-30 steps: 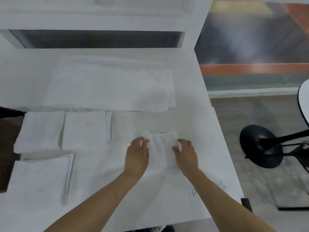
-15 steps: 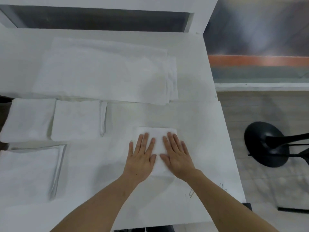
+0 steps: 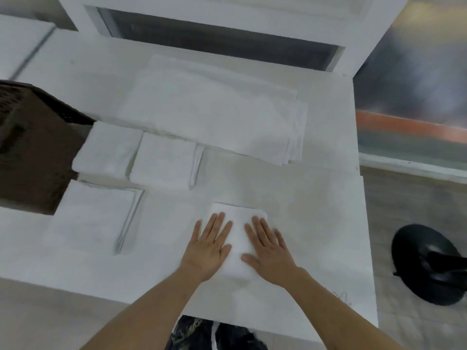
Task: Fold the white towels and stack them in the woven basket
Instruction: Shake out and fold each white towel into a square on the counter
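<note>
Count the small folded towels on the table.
4: one under both hands, two side by side beside the basket, one nearer the table's left front. The basket may hide more.

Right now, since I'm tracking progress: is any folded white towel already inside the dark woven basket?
No: the dark woven basket shows no towel, and the small folded white towel lies on the table.

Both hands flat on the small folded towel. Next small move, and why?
Probably close both hands on the small folded towel and lift it. The left hand and right hand lie flat and open on it, so it looks pressed. The woven basket sits far left, past three other folded towels.
</note>
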The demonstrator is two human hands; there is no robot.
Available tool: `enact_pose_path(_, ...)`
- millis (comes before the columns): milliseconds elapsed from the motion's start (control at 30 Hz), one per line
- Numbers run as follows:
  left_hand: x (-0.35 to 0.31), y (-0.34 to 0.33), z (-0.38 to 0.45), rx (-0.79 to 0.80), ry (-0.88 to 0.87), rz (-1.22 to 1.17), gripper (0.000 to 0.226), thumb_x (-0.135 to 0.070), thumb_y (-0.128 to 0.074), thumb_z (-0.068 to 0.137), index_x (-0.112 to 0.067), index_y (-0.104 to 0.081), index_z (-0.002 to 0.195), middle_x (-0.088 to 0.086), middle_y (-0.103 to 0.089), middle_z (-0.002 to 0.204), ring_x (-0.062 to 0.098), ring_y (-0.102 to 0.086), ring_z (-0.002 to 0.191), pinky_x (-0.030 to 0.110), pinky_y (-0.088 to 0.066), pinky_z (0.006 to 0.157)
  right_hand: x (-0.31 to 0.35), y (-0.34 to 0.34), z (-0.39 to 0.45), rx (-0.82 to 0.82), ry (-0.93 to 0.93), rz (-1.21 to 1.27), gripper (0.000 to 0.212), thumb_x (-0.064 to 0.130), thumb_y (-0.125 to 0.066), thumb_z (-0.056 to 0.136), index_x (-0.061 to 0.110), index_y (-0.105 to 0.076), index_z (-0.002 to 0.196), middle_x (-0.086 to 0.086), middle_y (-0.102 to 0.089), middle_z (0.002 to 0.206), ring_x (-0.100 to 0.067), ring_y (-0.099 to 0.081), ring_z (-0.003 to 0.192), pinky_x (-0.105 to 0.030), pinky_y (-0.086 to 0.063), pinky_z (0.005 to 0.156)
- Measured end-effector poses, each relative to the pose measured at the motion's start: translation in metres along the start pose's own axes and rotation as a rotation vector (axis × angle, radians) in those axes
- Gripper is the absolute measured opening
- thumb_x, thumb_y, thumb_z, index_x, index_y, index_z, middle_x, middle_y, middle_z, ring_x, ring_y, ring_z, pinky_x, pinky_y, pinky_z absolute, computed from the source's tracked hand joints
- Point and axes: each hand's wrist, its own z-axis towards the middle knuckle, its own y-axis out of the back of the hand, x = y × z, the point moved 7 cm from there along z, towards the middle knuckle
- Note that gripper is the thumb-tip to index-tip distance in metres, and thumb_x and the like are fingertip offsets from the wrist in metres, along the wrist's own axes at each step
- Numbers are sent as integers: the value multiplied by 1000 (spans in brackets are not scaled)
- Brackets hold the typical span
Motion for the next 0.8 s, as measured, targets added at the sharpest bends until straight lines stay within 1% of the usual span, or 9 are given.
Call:
enact_pose_path(67,16,3,-10,-16,14,-7,65,-48,-29,108,-21,-9,163,6,0,171,23,-4,158,57,-21,122,17,0,10,10,18,-38,83,74,-17,101,33,27,158,8,43,162,-14,36,150,-52,6,128)
enact_pose_path(167,44,4,-23,-27,51,-3,66,-49,-29,108,-20,-7,163,6,1,171,24,-2,158,57,-21,122,44,-1,27,21,40,-67,83,74,-15,101,32,27,158,7,43,161,-15,37,150,-53,7,128)
enact_pose_path(333,104,8,-43,-29,68,35,66,-50,-24,108,-21,-1,163,5,7,171,23,3,157,56,-15,124,100,-1,58,33,71,-64,81,73,-14,101,33,29,158,8,46,160,-14,39,149,-53,11,127)
enact_pose_path(433,146,13,-49,-31,66,77,66,-51,-23,108,-21,-2,163,6,6,171,23,2,157,55,-13,125,136,-2,80,36,64,-41,81,73,-13,102,33,29,157,8,47,159,-14,41,148,-54,12,126)
enact_pose_path(533,179,16,-52,-9,54,117,66,-52,-15,107,-21,3,163,6,11,170,23,7,157,54,-8,126,164,0,99,24,66,-43,81,73,-13,101,32,27,158,8,45,160,-14,40,148,-54,12,126)
enact_pose_path(600,195,20,-53,-18,37,118,66,-51,-16,107,-20,-1,163,7,8,170,24,5,157,54,-8,125,177,1,109,27,56,-40,81,74,-13,101,32,27,158,8,45,160,-14,39,149,-54,13,126)
enact_pose_path(667,205,22,-51,-10,23,94,65,-50,-21,108,-18,-7,163,9,1,171,26,-1,157,57,-13,124,184,1,114,23,40,-35,82,74,-14,100,33,27,159,8,45,160,-14,38,149,-54,12,126)
enact_pose_path(800,206,25,-48,-22,5,32,65,-48,-24,106,-18,-15,163,10,-6,170,26,-6,157,58,-16,123,183,4,115,3,13,-49,83,76,-18,100,36,23,159,10,40,162,-12,34,151,-53,11,126)
